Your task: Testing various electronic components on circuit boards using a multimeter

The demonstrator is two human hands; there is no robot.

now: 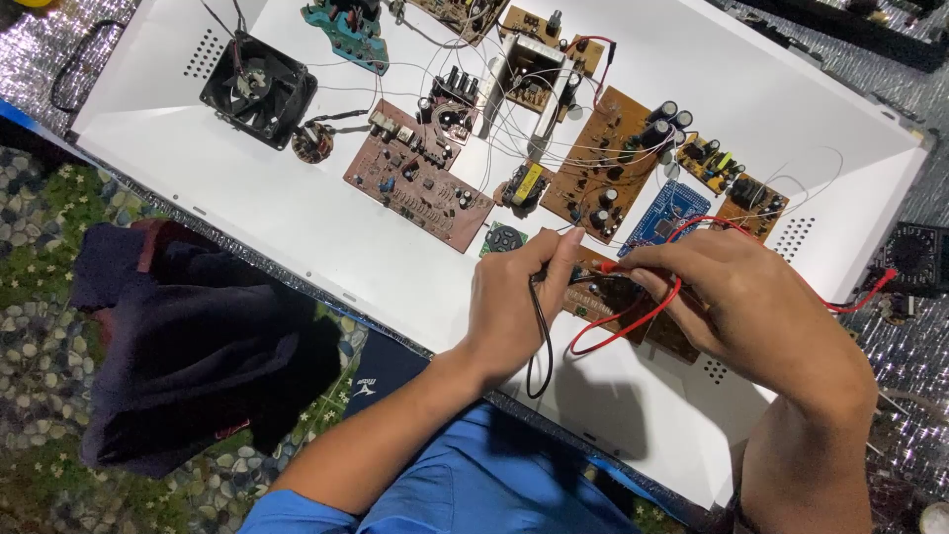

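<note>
My left hand (522,297) pinches a black test probe whose black lead (543,346) loops down below my wrist. My right hand (736,292) grips a red test probe, and its red lead (633,318) curls under my palm. Both probe tips meet over a small brown circuit board (603,295) at the near side of a white panel (297,222). My hands hide most of that board. The red lead runs right to a black multimeter (917,259).
Several brown circuit boards (420,178) with thin white wires lie on the panel, plus a blue board (664,216), a black cooling fan (259,87) and a teal board (348,32). A dark cloth (188,346) lies on the pebble-patterned floor at left. Silvery foil mat (914,346) at right.
</note>
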